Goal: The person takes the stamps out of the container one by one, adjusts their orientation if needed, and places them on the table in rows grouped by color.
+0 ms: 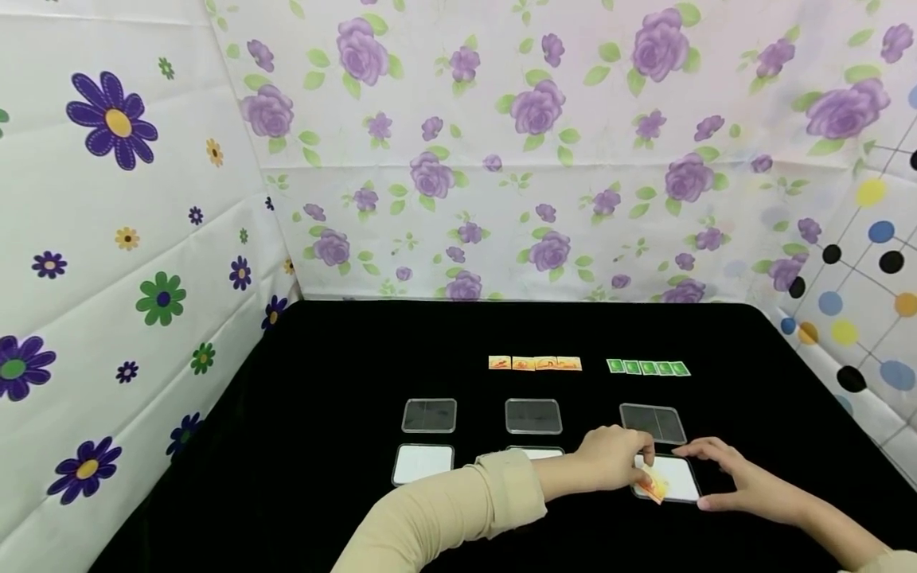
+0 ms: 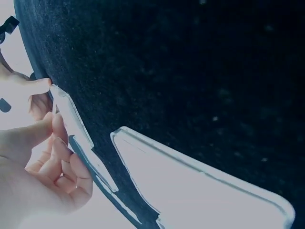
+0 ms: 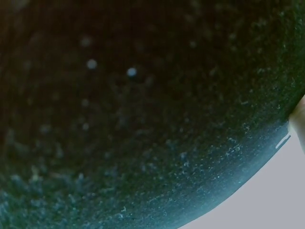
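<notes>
My left hand [image 1: 614,458] pinches a small yellow-and-orange picture card [image 1: 655,484] between thumb and fingers, tilted over the left part of a white rectangular panel with a clear rim [image 1: 679,476]. In the left wrist view the left hand [image 2: 47,167] has its thumb and index finger together by that panel's edge. My right hand [image 1: 752,481] rests at the panel's right side, index finger by the top corner and thumb by the lower corner. Only a fingertip [image 3: 299,121] of it shows in the right wrist view.
Two more white panels, one at left [image 1: 424,464] and one in the middle [image 1: 536,453], partly behind the left arm. Behind stand clear frames [image 1: 430,415], [image 1: 533,416], [image 1: 653,422]. Farther back lie a row of yellow-orange cards [image 1: 535,364] and a row of green cards [image 1: 648,368].
</notes>
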The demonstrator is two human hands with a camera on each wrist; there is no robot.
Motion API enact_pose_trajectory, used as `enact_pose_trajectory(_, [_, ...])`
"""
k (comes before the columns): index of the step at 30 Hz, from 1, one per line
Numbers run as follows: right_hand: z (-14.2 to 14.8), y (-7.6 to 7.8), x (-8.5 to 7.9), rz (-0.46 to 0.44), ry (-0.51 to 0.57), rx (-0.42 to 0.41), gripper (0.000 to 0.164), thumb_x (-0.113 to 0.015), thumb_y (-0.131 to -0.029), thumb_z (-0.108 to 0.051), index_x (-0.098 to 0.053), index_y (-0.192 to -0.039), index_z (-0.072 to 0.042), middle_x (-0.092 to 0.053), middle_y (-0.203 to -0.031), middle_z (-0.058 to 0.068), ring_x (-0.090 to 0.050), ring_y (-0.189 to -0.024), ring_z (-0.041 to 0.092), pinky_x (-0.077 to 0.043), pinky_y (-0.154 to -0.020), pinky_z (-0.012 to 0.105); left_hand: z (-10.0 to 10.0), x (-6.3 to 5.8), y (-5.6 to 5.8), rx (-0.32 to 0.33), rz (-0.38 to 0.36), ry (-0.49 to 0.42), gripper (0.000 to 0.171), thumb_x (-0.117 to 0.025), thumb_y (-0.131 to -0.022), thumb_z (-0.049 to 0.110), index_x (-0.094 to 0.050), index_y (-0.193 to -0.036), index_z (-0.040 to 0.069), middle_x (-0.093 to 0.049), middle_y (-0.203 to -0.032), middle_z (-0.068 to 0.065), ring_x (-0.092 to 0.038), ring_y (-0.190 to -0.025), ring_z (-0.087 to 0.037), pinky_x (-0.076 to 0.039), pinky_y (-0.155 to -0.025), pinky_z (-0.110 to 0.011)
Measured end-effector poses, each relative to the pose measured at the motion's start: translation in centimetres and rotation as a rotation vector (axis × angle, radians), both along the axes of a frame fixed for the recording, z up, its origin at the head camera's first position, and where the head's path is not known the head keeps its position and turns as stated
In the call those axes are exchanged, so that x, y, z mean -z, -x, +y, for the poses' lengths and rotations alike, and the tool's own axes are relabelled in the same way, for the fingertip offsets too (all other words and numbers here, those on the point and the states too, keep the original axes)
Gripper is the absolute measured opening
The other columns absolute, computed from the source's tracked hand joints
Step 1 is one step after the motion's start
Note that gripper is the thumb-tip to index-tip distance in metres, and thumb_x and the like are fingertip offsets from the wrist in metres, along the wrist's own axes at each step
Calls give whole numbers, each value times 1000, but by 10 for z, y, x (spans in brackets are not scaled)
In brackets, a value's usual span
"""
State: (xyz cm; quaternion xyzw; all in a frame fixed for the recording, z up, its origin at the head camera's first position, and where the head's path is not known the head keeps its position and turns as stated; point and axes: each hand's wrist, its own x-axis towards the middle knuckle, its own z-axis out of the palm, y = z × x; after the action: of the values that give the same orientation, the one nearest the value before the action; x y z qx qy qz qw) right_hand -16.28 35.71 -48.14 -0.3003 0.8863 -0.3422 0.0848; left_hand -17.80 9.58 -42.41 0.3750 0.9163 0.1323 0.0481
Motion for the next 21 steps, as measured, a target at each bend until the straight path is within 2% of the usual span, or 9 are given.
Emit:
enact_pose_trajectory(4, [0,1,-2,-15,-25,7,57,-70,-84,-16,-44,-134,-12,-26,-127,-32,-25,-107,-22,-45,-79,31,-7,-2,1,16,-52,-104,19,-72,-82,29,-62,-96,22,-70,-78,11,-53,-59,8,-35,-47,-9])
enact_pose_trajectory(7, [-1,1,-3,-37,-29,9,56,-70,-84,-17,-44,-134,-12,-29,-129,-24,-26,-108,-21,-45,-79,46,-13,-1,1,22,-75,-157,17,-71,-84,25,-62,-97,20,-69,-75,9,-52,-57,7,-35,-47,-9])
enact_pose_trajectory(8, [-2,1,-3,-36,-38,18,56,-70,-84,-18,-45,-134,-13,-30,-129,-22,-27,-107,-21,-45,-80,43,-15,-1,1,20,-80,-168,16,-70,-84,24,-62,-97,19,-69,-74,8,-52,-57,7,-35,-48,-9])
enact_pose_trajectory(12, [-3,0,-3,-57,-24,22,55,-70,-85,-19,-45,-133,-12,-33,-130,-9,-27,-108,-20,-44,-80,51,-20,-1,2,-7,-93,-181,17,-72,-83,24,-62,-96,19,-70,-76,9,-54,-59,7,-35,-49,-10])
enact_pose_trajectory(16, [-2,0,-4,-41,-27,25,55,-70,-84,-19,-46,-133,-13,-32,-129,-15,-27,-108,-21,-46,-80,33,-23,-1,3,-45,-86,-171,18,-73,-81,28,-63,-94,21,-70,-74,12,-54,-59,9,-35,-50,-10])
enact_pose_trajectory(19, [-2,0,-3,-11,-30,21,55,-70,-84,-18,-47,-133,-15,-30,-128,-23,-28,-109,-20,-40,-77,16,-28,0,5,-61,-91,-191,17,-74,-80,27,-63,-92,19,-70,-72,11,-54,-58,10,-35,-52,-9])
enact_pose_trajectory(21, [-2,-1,-2,16,-29,13,55,-71,-83,-17,-48,-133,-15,-31,-128,-24,-29,-109,-20,-38,-78,14,-32,1,7,-71,-104,-213,17,-74,-80,25,-63,-91,18,-69,-70,9,-54,-57,9,-36,-53,-8])
